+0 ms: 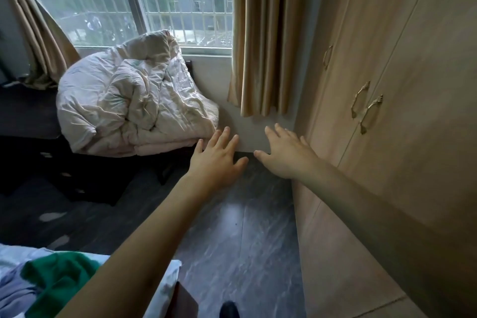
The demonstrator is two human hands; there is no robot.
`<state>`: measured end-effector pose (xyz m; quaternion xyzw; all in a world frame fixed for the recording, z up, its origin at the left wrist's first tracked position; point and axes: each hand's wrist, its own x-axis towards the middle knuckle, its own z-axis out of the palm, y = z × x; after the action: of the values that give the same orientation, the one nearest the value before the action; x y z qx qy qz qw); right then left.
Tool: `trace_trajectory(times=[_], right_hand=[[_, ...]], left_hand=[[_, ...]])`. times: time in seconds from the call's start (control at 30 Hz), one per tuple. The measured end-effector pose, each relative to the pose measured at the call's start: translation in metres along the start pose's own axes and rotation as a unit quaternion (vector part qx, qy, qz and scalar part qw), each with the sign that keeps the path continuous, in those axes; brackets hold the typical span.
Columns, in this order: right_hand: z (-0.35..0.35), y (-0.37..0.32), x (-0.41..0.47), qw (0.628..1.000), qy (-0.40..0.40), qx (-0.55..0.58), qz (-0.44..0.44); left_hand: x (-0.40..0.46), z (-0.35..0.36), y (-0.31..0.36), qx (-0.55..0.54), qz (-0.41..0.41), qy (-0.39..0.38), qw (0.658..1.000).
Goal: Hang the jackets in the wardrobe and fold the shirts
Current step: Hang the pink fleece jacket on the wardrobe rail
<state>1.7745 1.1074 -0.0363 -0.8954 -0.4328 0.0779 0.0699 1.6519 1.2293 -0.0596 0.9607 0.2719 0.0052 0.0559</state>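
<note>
Home bedroom: wardrobe (387,85), bed (165,270), curtained window (154,0).

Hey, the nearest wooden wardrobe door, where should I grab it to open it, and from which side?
Grip the curved brass handle on the closed wooden wardrobe door with the open right hand. Come from the front, fingers hooking behind its bowed middle: it stands upright beside the seam, so the door probably swings from there.
</note>
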Motion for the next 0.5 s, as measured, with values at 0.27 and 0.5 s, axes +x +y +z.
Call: trace_trajectory(times=[0.27,0.5], right_hand=[[-0.002,-0.004,0.119,1.0,0.008,-0.01,-0.009],[-0.019,-0.025,0.232,1.0,0.006,-0.016,-0.019]], left_hand=[[0.112,0.001,-0.046,0.002,0.001,0.006,1.0],[0.216,-0.016,-0.103,0.006,0.011,-0.019,1.0]])
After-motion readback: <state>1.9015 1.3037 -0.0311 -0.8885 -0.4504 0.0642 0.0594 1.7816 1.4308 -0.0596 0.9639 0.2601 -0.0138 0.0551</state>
